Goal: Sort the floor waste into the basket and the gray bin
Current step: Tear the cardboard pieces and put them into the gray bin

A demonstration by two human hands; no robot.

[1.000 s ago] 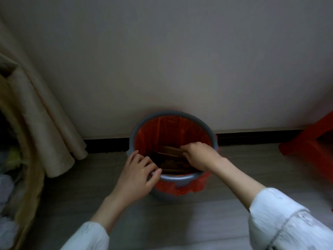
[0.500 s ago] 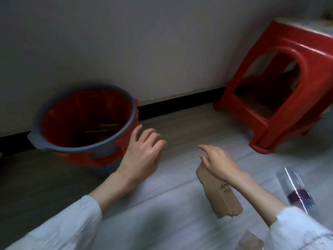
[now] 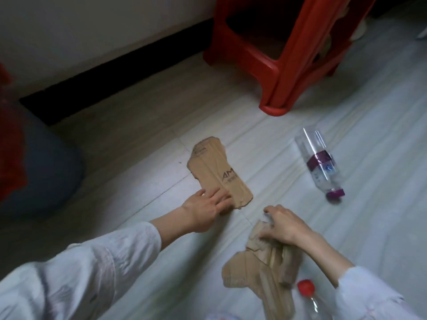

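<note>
Left hand (image 3: 203, 210) pressed flat on stiff, light cardboard piece (image 3: 216, 172); right hand (image 3: 283, 225) pinched torn cardboard scrap (image 3: 258, 271), best gripped edgewise.

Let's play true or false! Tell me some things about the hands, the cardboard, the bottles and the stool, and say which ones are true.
1. The left hand touches the printed cardboard. True.
2. The purple-capped bottle stands upright. False: it lies on its side on the floor.
3. The stool is blue. False: it is red.
4. The right hand rests on the torn cardboard. True.
5. The bottle near the right sleeve has a red cap. True.
</note>
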